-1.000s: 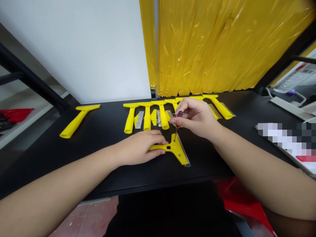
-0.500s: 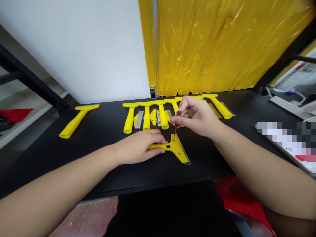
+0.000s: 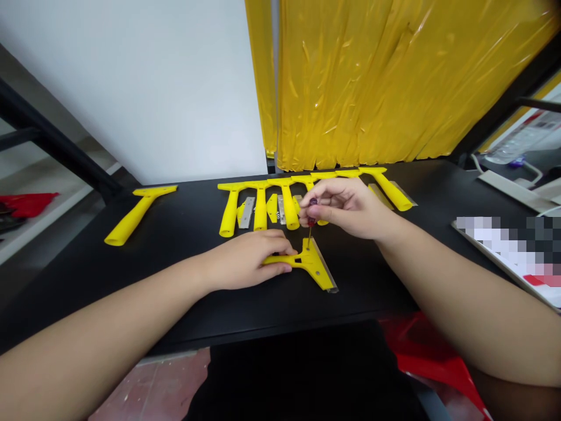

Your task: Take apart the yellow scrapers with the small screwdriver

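My left hand point(image 3: 258, 257) is closed around the handle of a yellow scraper point(image 3: 316, 266) lying on the black tabletop. Its wide head points right, with a metal blade point(image 3: 325, 264) along the far edge and two screws showing. Between the thumb and fingers of my right hand point(image 3: 344, 207) is a small screwdriver point(image 3: 311, 219) with a dark red handle. Held nearly upright, its thin shaft meets the upper screw point(image 3: 308, 249) of the scraper head. Part of the screwdriver's handle is hidden by my fingers.
Several yellow scraper handles point(image 3: 260, 210) stand in a row at the back, with yellow plates point(image 3: 272, 209) and metal blades point(image 3: 248, 212) between them. Another yellow scraper handle point(image 3: 140, 216) lies at the left. A blurred-out board point(image 3: 508, 257) sits at the right edge of the black table point(image 3: 184, 327).
My right hand has shifted slightly and its fingers have rolled on the screwdriver, which now stands more upright. The left hand and the scraper stay almost where they were.
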`<state>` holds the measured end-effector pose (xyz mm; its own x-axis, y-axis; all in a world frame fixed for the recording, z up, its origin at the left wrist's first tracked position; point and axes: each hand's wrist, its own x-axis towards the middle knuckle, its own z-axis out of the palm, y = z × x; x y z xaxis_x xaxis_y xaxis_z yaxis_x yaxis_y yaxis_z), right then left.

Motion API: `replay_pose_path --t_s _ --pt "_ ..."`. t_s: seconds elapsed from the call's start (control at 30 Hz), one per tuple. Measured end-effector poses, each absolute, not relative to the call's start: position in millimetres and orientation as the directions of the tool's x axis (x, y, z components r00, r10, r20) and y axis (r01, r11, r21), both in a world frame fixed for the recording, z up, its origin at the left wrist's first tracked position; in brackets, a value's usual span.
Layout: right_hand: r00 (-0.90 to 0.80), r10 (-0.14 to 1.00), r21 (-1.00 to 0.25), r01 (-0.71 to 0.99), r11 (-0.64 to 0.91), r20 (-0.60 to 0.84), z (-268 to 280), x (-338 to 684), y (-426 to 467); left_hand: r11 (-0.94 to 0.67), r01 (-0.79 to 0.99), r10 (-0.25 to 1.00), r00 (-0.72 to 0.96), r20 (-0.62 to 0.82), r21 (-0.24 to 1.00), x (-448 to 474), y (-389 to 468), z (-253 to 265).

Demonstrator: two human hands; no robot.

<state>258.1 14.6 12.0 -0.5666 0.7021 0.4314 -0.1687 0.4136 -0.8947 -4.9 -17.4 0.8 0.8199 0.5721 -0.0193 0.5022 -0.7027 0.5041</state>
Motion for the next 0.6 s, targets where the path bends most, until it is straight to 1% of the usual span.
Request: replay_pose_path --t_s 0.1,0.17,0.23,0.27,0.37,0.43,0.5,0.6 --pt "-0.630 0.667 -0.916 -0.237 0.322 0.398 10 259 16 -0.705 0.498 0.570 0.822 -0.016 0.505 -6 -17 0" --pt "-0.647 0.670 -0.929 -0.296 0.220 0.365 7 258 17 -0.705 0.497 0.569 0.822 -0.014 0.506 -6 -16 -1" --pt "-0.640 0.683 -0.926 -0.343 0.157 0.352 3 254 18 -0.703 0.501 0.573 0.820 -0.016 0.504 -6 -16 -1" --pt "-0.624 0.694 -0.920 -0.360 0.153 0.360 2 252 18 -0.701 0.505 0.576 0.817 -0.017 0.503 -6 -16 -1" --pt "-0.550 0.728 -0.897 -0.390 0.210 0.409 -1 247 18 -0.697 0.512 0.583 0.812 -0.021 0.502 -7 -16 -1" --pt "-0.511 0.759 -0.896 -0.390 0.214 0.404 -1 245 18 -0.698 0.511 0.580 0.814 -0.022 0.501 -8 -15 -1" --pt "-0.501 0.790 -0.907 -0.391 0.159 0.354 2 244 17 -0.698 0.509 0.578 0.816 -0.024 0.504 -8 -15 -1" --pt "-0.528 0.807 -0.908 -0.419 0.022 0.263 6 243 14 -0.692 0.508 0.578 0.816 -0.027 0.513 -9 -15 -1"
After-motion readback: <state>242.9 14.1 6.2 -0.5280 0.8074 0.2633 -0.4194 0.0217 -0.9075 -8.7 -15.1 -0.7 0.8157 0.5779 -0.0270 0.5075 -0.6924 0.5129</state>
